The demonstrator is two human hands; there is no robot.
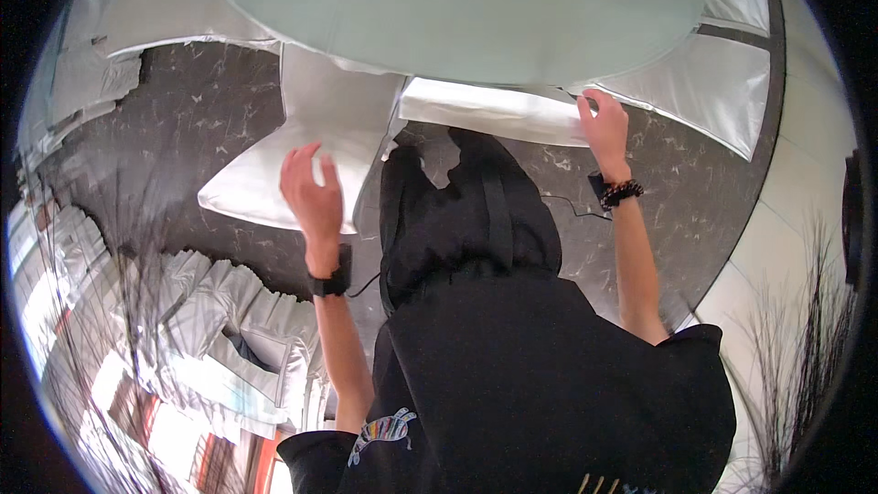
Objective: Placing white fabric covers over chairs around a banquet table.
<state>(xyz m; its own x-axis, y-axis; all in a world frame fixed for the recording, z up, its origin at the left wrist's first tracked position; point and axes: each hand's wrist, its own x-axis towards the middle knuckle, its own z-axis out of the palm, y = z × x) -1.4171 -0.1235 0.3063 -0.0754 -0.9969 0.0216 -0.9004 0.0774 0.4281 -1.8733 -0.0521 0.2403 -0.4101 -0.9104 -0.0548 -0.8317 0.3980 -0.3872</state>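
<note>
My left hand [313, 194] is over a white satiny cloth-covered seat or flap [283, 178], its thumb apart from the fingers and nothing seen in it. My right hand [605, 133] is at the right end of a white band of cloth [494, 112] below the round table's edge. Its thumb and fingers are bent with a gap between them. Whether it touches the cloth is hard to tell. A dark strap is on each wrist, and a beaded bracelet [623, 190] on the right one.
A large round table with a pale green top [457, 9] fills the far side. More white satiny covers [704, 91] surround it. Dark marbled floor [210, 101] lies below. Gathered white fabric [238, 311] and thin dark twigs [128, 247] are at left; more twigs [796, 366] at right.
</note>
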